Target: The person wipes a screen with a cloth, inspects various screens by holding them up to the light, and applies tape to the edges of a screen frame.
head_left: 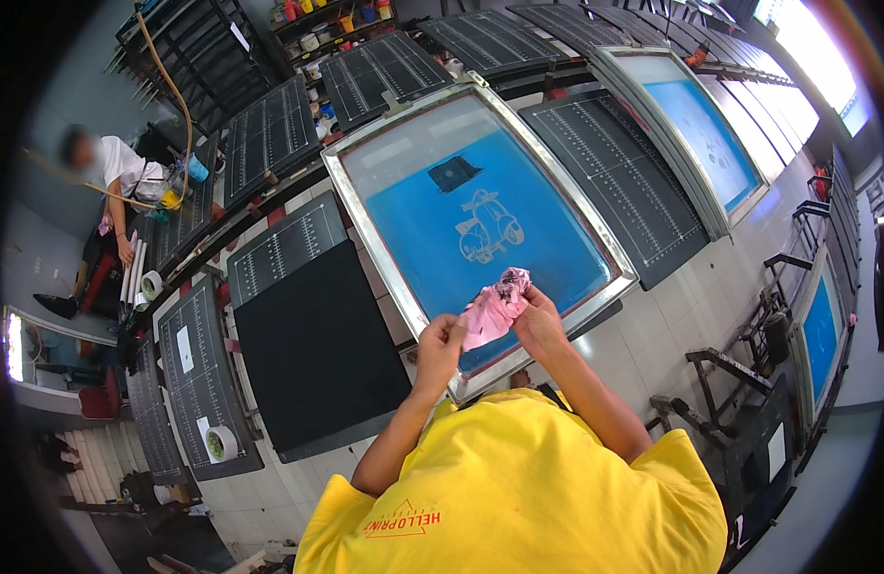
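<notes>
Between my two hands is a crumpled pink cloth (491, 314) with dark ink smudges. My left hand (442, 346) pinches its left side, and my right hand (539, 323) grips its right side. The cloth is over the near end of a screen printing frame (367, 209) with a metal rim. Its blue mesh (413, 244) carries a pale scooter design (490, 228) and, farther up, a dark patch (455, 173). Both hands are above the near part of the mesh; whether the cloth touches it I cannot tell.
Left of the frame lies a black sheet (313, 349) on a printing board. A roll of tape (222, 443) sits on another board (188, 368). A second blue screen (700, 129) stands at the right, a third (820, 330) farther right. A person (126, 167) works at the far left.
</notes>
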`<state>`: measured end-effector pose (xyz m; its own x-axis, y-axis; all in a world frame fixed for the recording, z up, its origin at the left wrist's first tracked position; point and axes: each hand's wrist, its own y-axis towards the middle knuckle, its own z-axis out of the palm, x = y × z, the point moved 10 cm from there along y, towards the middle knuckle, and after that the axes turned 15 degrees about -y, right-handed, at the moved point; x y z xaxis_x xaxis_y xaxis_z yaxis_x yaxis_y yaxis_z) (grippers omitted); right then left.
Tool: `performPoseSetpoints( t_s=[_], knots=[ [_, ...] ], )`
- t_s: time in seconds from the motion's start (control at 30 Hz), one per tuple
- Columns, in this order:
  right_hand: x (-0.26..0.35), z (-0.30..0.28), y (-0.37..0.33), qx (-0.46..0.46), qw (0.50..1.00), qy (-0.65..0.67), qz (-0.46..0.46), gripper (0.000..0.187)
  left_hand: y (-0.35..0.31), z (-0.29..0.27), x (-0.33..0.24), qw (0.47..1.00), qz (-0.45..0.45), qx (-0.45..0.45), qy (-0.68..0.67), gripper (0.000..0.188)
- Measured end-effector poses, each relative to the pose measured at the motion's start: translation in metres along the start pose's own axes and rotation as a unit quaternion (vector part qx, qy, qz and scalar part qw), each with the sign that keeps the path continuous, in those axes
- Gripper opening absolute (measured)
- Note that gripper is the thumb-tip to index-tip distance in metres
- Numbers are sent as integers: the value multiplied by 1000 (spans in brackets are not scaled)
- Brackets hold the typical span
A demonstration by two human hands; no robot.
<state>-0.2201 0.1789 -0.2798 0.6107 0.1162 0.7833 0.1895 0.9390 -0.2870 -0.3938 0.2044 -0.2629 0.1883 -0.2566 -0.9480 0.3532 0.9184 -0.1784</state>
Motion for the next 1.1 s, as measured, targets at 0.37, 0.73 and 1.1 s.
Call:
performPoseSetpoints(
  t_s=[0.37,0.73,1.1],
  knots=[
    [5,6,-9,40,998,30,36,28,-1,0,-87,905,270,-83,318,8],
    [1,23,-28,163,983,-73,39,37,22,-5,-40,978,117,-76,-158,8],
    [18,31,-48,186,931,-312,45,28,14,18,-36,974,86,22,-207,10]
  ],
)
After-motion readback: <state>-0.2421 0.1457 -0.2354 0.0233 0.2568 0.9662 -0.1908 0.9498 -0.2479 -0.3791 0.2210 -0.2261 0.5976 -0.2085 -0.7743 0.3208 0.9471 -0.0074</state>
